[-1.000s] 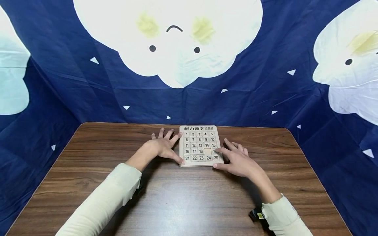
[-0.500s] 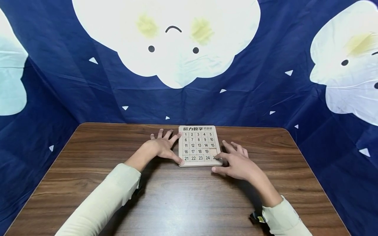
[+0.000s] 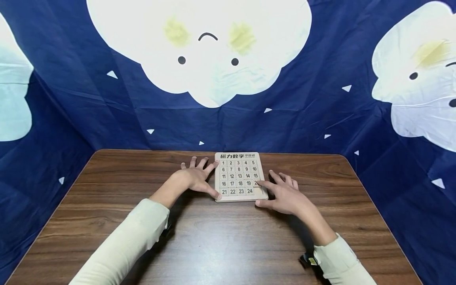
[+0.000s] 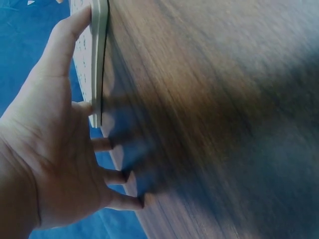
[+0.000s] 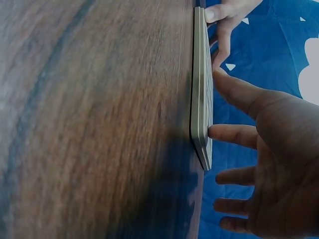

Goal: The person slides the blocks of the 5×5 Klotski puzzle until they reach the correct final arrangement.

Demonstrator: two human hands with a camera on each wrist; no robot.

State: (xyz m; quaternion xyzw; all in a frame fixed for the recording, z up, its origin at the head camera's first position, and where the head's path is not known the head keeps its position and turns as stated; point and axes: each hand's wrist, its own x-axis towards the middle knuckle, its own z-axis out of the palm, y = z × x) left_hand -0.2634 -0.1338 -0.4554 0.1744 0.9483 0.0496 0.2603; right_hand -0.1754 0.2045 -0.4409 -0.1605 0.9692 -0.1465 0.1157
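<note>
A pale number sliding puzzle (image 3: 238, 198) lies flat near the table's far edge, its numbered tiles in rows under a printed title. My left hand (image 3: 195, 178) spreads its fingers at the puzzle's left side; thumb and index fingertip touch that edge. From the right, my right hand (image 3: 287, 196) reaches over with its index fingertip on a tile (image 3: 256, 183) reading 20, at the right end of the fourth row, partly covered by the finger. Below that tile is a vacant slot (image 3: 258, 191) in the bottom right corner. In the right wrist view the puzzle (image 5: 201, 89) appears edge-on.
The wooden table (image 3: 213, 241) extends toward me from the puzzle. A dark blue cloth (image 3: 171, 122) with white clouds hangs behind and at both sides. A small black device (image 3: 307, 260) sits at the right sleeve.
Tile 19 slid left, and my right index finger dropped to the bottom right tile. That tile then slid up one row under the finger, leaving the corner slot vacant. The left hand stayed put.
</note>
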